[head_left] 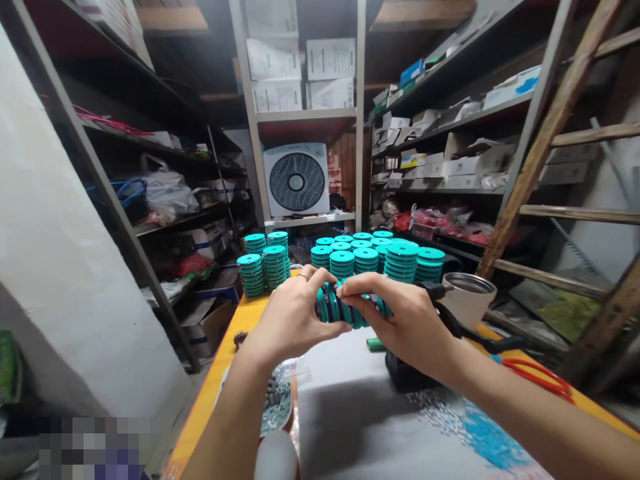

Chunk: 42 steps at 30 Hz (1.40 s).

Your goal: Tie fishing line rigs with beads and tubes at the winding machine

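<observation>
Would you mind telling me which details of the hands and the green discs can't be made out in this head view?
- Row of green discs: count and middle hidden by the left hand and right hand.
- Black device: mostly covered by the right wrist.
- Box labels: print too small.
- Lower left corner: pixelated.
</observation>
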Motion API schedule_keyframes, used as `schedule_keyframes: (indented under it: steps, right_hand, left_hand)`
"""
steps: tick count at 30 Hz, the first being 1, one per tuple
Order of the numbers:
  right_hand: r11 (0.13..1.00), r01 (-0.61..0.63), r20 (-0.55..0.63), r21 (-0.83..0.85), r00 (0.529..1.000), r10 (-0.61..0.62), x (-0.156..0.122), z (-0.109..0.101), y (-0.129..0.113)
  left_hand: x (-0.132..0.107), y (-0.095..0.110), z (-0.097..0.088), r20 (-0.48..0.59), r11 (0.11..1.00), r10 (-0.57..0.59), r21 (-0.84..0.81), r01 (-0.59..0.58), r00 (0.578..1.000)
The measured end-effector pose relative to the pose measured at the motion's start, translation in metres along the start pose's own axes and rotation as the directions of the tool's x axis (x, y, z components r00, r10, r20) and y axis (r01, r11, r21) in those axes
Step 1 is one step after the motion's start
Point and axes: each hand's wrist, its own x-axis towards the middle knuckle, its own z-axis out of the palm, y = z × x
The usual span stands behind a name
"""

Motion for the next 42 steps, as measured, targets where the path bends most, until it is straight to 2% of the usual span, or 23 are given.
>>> schedule_keyframes:
  steps: [14,25,34,42]
  right_hand:
    - [1.0,-0.003,-0.006,-0.02,1.0,0.002,-0.004,0.0,-0.001]
    - [1.0,0.006,-0.023,-0.017,1.0,-0.006,-0.004,0.0,-0.003]
    - [0.998,0.056,0.026,-0.025,0.998,-0.055,-0.005,-0.003,-0.004]
    - [0.999,0.022,0.044,-0.028,0.999,-0.021,-0.013,-0.001,0.001]
  left_hand:
    - [0.001,0.003,0.0,-0.022,1.0,-0.004,-0.029,0.003,1.0]
    - [0.0,0.003,-0.002,0.014,1.0,-0.016,0.002,0.016,1.0]
    - [-0.001,0.006,-0.002,0.013,1.0,-0.006,0.016,0.006,1.0]
    - [0.0,0.004,-0.003,0.054,1.0,-0.004,-0.014,0.005,0.999]
